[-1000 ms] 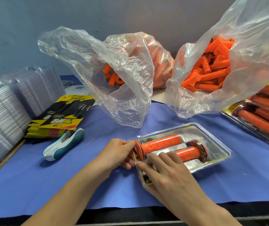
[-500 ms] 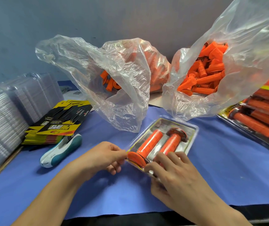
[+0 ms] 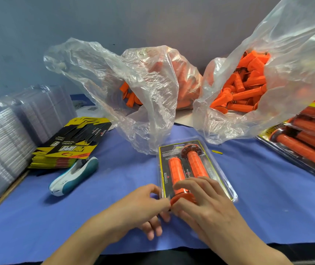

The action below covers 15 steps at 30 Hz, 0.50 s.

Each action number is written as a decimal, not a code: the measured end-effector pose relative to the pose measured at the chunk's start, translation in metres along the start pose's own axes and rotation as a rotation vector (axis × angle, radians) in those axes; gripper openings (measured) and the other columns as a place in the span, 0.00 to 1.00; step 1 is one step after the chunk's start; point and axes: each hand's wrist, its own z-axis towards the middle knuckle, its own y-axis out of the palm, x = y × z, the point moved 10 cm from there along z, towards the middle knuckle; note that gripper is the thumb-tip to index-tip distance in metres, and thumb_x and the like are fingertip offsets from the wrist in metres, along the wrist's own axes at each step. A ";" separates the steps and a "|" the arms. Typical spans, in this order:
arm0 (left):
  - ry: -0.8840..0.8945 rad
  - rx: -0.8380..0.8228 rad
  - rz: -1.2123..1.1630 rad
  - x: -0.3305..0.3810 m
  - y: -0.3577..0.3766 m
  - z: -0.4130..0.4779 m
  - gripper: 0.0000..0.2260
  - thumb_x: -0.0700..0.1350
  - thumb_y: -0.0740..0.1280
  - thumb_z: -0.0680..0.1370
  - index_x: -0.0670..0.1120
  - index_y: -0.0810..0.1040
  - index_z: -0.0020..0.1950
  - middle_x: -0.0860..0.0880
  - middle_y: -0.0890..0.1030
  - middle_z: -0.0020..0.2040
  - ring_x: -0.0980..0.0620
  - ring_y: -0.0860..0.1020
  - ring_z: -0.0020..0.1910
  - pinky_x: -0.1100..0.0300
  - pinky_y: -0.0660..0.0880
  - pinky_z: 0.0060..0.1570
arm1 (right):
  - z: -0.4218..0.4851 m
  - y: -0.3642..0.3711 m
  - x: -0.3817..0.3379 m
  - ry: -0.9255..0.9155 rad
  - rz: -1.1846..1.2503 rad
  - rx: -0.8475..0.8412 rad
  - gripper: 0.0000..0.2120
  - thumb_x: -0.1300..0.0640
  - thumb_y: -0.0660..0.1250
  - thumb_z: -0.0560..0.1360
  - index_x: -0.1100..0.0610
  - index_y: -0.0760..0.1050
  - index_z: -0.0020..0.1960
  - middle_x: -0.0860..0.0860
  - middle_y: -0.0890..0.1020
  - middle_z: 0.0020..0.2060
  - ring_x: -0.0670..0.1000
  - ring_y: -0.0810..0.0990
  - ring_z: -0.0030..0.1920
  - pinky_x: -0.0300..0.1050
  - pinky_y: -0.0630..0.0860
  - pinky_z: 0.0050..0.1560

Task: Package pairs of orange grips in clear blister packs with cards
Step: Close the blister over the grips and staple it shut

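Left hand [image 3: 139,209] and right hand [image 3: 206,209] pinch the blister pack [image 3: 184,165] (near end).

Soft, fairly bright light falls evenly from above. The blister pack [image 3: 219,169] carries pale streaks of glare, and the plastic bags [image 3: 149,104] behind it shine white along their creases. Faint shadows lie on the blue surface [image 3: 267,188] under the left hand [image 3: 143,205] and right hand [image 3: 200,203] at its near end. Far left of it, the stacked clear shells [image 3: 0,146] smear and bend with wide-angle distortion.
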 end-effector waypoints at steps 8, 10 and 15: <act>0.065 0.151 0.006 0.011 -0.020 0.022 0.12 0.42 0.64 0.76 0.45 0.78 0.32 0.44 0.81 0.29 0.52 0.78 0.25 0.65 0.71 0.23 | 0.004 -0.001 0.000 -0.007 0.102 -0.089 0.08 0.59 0.73 0.71 0.47 0.78 0.44 0.46 0.78 0.56 0.50 0.79 0.54 0.49 0.71 0.61; 0.071 0.233 0.009 0.012 -0.034 0.031 0.15 0.41 0.64 0.78 0.45 0.77 0.30 0.45 0.80 0.27 0.54 0.75 0.22 0.67 0.70 0.22 | 0.003 -0.003 -0.004 -0.022 0.114 -0.086 0.09 0.59 0.71 0.70 0.46 0.78 0.44 0.45 0.78 0.56 0.49 0.79 0.52 0.46 0.70 0.61; 0.021 0.347 -0.013 0.006 -0.065 0.050 0.18 0.42 0.64 0.77 0.44 0.76 0.26 0.43 0.80 0.26 0.54 0.69 0.18 0.69 0.67 0.21 | -0.001 -0.009 -0.008 -0.052 0.140 -0.054 0.07 0.57 0.65 0.74 0.45 0.77 0.43 0.44 0.77 0.55 0.47 0.78 0.50 0.45 0.69 0.62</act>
